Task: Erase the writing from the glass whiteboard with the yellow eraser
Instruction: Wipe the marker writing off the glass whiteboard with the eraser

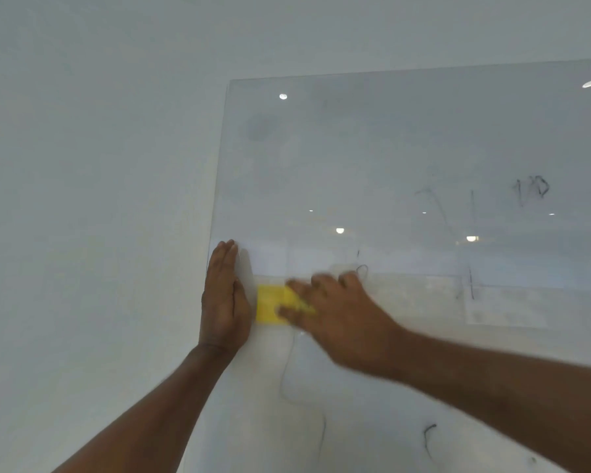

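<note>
Right hand [335, 312] presses the yellow eraser [270, 303] flat on the glass board [389, 138], left hand [223, 302] lies open beside it. Scribbles [531, 189] right of the eraser remain, so roughly halfway, I'd guess.

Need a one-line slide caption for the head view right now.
Right hand presses the yellow eraser on the glass whiteboard near its left edge, left hand flat beside it; faint marks remain.
</note>
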Tool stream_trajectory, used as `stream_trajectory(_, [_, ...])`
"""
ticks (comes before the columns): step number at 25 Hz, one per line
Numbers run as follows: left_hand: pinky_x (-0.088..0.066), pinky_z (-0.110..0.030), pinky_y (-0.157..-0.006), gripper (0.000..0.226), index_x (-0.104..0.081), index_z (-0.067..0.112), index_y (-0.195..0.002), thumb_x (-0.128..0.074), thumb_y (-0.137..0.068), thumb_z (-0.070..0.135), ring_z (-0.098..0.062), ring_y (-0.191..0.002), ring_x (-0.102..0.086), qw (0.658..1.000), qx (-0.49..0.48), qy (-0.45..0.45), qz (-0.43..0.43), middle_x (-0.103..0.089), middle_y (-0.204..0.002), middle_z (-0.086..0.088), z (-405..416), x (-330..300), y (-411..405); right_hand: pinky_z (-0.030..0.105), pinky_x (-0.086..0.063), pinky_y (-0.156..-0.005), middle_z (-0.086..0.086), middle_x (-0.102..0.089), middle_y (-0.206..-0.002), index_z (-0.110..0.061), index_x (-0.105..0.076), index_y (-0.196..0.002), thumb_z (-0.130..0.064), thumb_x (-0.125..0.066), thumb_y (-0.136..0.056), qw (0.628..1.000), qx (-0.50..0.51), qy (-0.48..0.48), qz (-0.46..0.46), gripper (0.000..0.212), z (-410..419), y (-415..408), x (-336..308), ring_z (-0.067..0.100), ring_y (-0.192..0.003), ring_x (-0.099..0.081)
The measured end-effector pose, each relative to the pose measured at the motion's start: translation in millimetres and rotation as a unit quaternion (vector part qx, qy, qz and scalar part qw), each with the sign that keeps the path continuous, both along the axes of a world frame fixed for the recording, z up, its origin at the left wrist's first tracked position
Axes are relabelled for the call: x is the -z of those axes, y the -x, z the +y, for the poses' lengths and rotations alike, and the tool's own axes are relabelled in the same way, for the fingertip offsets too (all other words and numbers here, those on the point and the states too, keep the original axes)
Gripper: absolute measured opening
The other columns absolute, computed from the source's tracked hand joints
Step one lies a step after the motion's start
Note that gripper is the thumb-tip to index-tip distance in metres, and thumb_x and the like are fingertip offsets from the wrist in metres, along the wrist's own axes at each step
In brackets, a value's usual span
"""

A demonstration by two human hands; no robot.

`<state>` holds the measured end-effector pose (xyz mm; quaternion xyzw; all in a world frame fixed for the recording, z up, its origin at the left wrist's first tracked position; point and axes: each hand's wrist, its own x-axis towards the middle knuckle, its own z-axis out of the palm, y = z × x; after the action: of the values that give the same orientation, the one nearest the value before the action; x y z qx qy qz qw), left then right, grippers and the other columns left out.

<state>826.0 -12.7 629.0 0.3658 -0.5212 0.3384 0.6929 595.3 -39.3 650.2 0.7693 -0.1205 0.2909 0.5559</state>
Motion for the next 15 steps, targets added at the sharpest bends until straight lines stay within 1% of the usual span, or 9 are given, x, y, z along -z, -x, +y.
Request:
stream_trajectory(2, [-0.019,-0.021,-0.127,0.056,-0.050,-0.006,-0.145,-0.032,-0.093,-0.006,-0.019,-0.150,-0.033,1.000,-0.003,-0.005,-0.002,-0.043,-0.155,-0.007,0.8,1.2,-3.2,0.045,-0.033,-0.083,0.014,-0.040,-0.154,-0.030,-0.042,-0.145,-0.019,-0.032,-0.099,0.995,-0.007,0.027,0.099,0.049,-6.0,11.6,42.5,0.036,-0.115,-0.049])
stream_trajectory(4, [-0.017,-0.020,-0.127,0.055,-0.050,-0.006,-0.145,-0.032,-0.093,-0.006,-0.020,-0.150,-0.031,1.000,-0.015,-0.007,-0.021,-0.042,-0.156,-0.011,0.2,3.5,-4.2,0.043,-0.036,-0.082,0.012,-0.044,-0.153,-0.032,-0.044,-0.144,-0.020,-0.029,-0.104,0.989,0.002,0.055,0.138,0.044,-8.0,16.2,29.0,0.034,-0.114,-0.051])
stream_trajectory(6, [-0.016,-0.021,-0.128,0.056,-0.048,-0.008,-0.146,-0.032,-0.092,-0.007,-0.020,-0.151,-0.029,0.999,-0.024,-0.005,-0.036,-0.041,-0.157,-0.013,-0.7,3.5,-4.7,0.041,-0.039,-0.081,0.009,-0.049,-0.151,-0.036,-0.050,-0.141,-0.026,-0.047,-0.100,0.996,0.019,0.078,0.038,0.042,-4.0,7.5,-24.5,0.032,-0.112,-0.058])
stream_trajectory(8, [-0.015,-0.021,-0.128,0.057,-0.047,-0.008,-0.147,-0.032,-0.092,-0.007,-0.019,-0.151,-0.028,0.999,-0.030,-0.003,-0.040,-0.040,-0.157,-0.011,-1.8,2.8,-5.5,0.042,-0.040,-0.083,0.008,-0.049,-0.152,-0.036,-0.051,-0.141,-0.025,-0.057,-0.095,0.988,0.034,0.042,-0.147,0.047,5.9,-1.4,-84.7,0.034,-0.111,-0.059])
stream_trajectory(9, [-0.015,-0.020,-0.127,0.057,-0.046,-0.008,-0.147,-0.032,-0.092,-0.007,-0.018,-0.150,-0.029,0.999,-0.030,-0.002,-0.038,-0.040,-0.156,-0.011,-2.2,3.3,-5.3,0.042,-0.039,-0.083,0.009,-0.048,-0.151,-0.035,-0.051,-0.141,-0.024,-0.059,-0.093,0.978,0.034,0.023,-0.204,0.050,11.2,-3.8,-100.7,0.036,-0.110,-0.058])
stream_trajectory(10, [-0.016,-0.019,-0.127,0.057,-0.045,-0.007,-0.148,-0.032,-0.092,-0.007,-0.017,-0.150,-0.029,0.999,-0.026,0.001,-0.033,-0.040,-0.156,-0.009,-2.3,3.5,-5.2,0.043,-0.038,-0.083,0.009,-0.048,-0.151,-0.033,-0.051,-0.141,-0.022,-0.059,-0.091,0.975,0.028,0.012,-0.220,0.052,13.2,-7.5,-102.7,0.036,-0.109,-0.058])
stream_trajectory(11, [-0.016,-0.018,-0.126,0.057,-0.045,-0.006,-0.148,-0.032,-0.093,-0.007,-0.015,-0.150,-0.030,1.000,-0.016,0.003,-0.026,-0.040,-0.156,-0.008,-2.3,4.0,-5.3,0.043,-0.038,-0.083,0.010,-0.047,-0.151,-0.033,-0.051,-0.141,-0.022,-0.058,-0.090,0.981,0.022,0.015,-0.194,0.053,11.2,-11.6,-91.8,0.037,-0.109,-0.057])
stream_trajectory(13, [-0.018,-0.017,-0.126,0.056,-0.045,-0.004,-0.149,-0.033,-0.094,-0.006,-0.012,-0.149,-0.031,1.000,0.000,0.008,-0.017,-0.042,-0.155,-0.005,-2.3,3.9,-6.4,0.045,-0.039,-0.085,0.011,-0.045,-0.152,-0.034,-0.049,-0.141,-0.023,-0.053,-0.090,0.997,0.010,0.037,-0.065,0.052,6.5,-12.5,-42.9,0.037,-0.112,-0.055])
stream_trajectory(15, [-0.020,-0.018,-0.126,0.055,-0.047,-0.004,-0.148,-0.034,-0.094,-0.006,-0.016,-0.149,-0.033,1.000,0.006,0.010,-0.017,-0.043,-0.155,-0.005,-3.0,4.1,-7.7,0.045,-0.039,-0.084,0.012,-0.043,-0.153,-0.033,-0.046,-0.142,-0.023,-0.044,-0.094,0.997,-0.009,0.033,0.065,0.050,3.5,0.0,9.6,0.036,-0.115,-0.053])
